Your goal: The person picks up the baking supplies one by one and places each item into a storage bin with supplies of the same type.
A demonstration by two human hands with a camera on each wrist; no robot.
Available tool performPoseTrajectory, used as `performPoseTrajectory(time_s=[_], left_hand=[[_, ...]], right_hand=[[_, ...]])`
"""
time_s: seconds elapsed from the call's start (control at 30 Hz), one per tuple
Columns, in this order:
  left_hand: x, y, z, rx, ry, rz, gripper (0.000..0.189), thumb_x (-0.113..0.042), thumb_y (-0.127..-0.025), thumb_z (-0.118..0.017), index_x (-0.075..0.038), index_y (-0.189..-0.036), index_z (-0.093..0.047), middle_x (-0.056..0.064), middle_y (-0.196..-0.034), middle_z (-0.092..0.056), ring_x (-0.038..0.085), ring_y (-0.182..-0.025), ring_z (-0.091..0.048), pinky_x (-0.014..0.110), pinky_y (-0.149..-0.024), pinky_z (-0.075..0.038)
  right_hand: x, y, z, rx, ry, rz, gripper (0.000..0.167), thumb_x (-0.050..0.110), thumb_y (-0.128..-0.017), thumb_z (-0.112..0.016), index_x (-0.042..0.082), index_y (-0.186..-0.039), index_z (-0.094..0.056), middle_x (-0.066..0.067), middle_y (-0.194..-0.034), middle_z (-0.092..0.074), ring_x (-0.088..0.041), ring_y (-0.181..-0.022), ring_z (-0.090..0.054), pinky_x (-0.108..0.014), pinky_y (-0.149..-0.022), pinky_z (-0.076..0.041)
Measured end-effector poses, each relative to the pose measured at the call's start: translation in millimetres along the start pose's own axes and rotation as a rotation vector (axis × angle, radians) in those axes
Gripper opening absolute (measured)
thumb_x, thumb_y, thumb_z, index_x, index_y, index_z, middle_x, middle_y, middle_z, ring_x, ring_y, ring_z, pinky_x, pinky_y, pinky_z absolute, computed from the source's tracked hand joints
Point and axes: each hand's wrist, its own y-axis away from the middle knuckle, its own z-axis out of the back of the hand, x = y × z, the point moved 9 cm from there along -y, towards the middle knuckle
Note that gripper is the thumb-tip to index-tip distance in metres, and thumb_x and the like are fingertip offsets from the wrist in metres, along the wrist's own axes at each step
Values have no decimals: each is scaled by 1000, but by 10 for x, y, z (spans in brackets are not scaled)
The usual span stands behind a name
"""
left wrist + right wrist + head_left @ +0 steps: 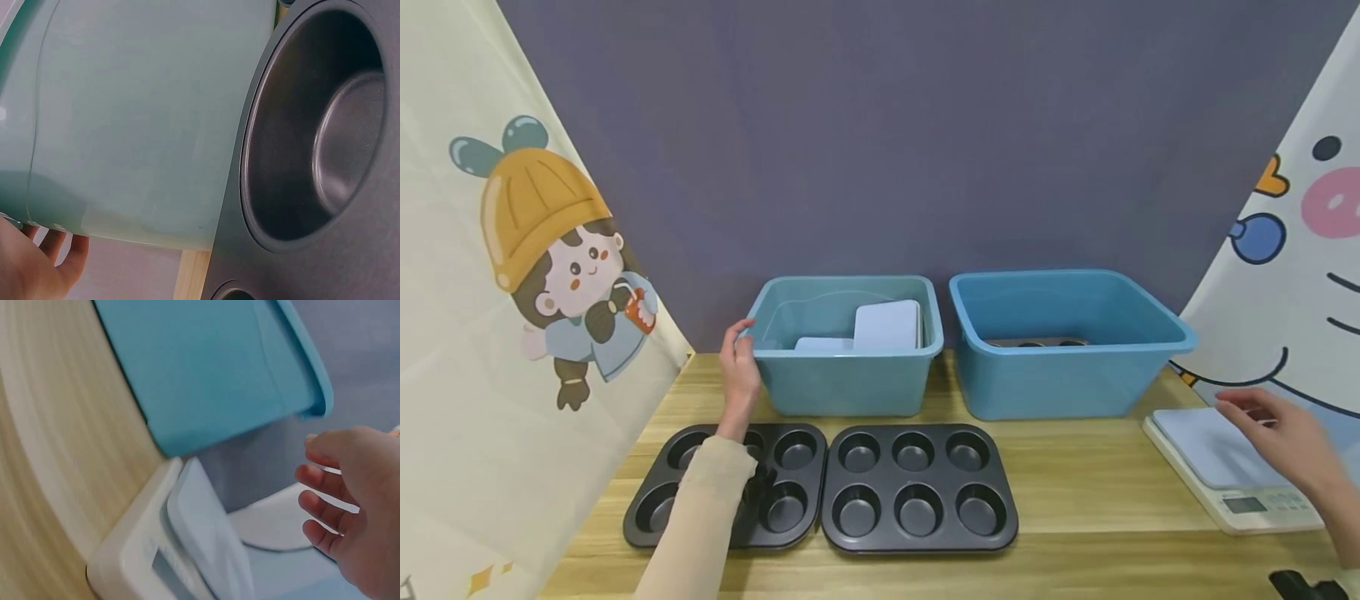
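My left hand (pixel 741 375) is at the left end of a pale blue-green plastic bin (pixel 842 385), its fingers bent round the rim. In the left wrist view the fingers (pixel 75 259) show against the bin's side, partly hidden by it. Inside that bin are white flat-sided pieces (pixel 887 325). Over a white kitchen scale (pixel 1217 454) on the right hovers my right hand (pixel 1285 437), holding nothing, fingers loosely bent. The right wrist view shows the same hand (pixel 350 506) apart from the scale (pixel 137 544).
A bluer bin (pixel 1052 383) stands right of the first, with dark round-holed items low inside. Two black six-cup muffin pans (pixel 917 454) lie side by side in front; my left forearm crosses above the left pan (pixel 801 525). Printed cloths hang at both sides, a dark one behind.
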Motion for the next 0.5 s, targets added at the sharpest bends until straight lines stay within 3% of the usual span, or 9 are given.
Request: performPoseTrajectory(time_s=[0.07,0.17,0.3,0.5], left_hand=[[3,-4,4,-2,6,1,36,-9,-99,-38,-1,-129,-59,16,-139,-56,26,-130,-48,42,-110,-33],[11,-1,8,-1,11,7,36,-9,-99,-38,-2,-128,-58,16,-140,-56,26,-128,-48,42,-109,-33],[16,10,-2,7,21,7,36,-9,-99,-39,-1,-128,-59,17,-139,-56,28,-128,-48,42,-109,-33],[-5,0,3,6,25,-9,36,-9,-99,-38,0,-128,-59,17,-138,-57,27,-130,-48,42,-110,-32]], right_hand=[[-100,11,-25,26,5,-35,44,32,-103,-53,-9,-121,-57,-35,-113,-58,-9,-84,-53,-30,-62,-42],[-252,38,-58,53,17,-73,46,30,-104,-51,-12,-122,-54,-38,-116,-55,-43,-91,-51,-45,-70,-42],[-463,87,-93,85,21,-126,53,33,-104,-50,-16,-126,-47,-40,-117,-49,-51,-98,-45,-55,-76,-39],[-699,136,-149,108,21,-180,61,35,-105,-48,-18,-133,-39,-41,-119,-40,-55,-105,-38,-59,-79,-40]])
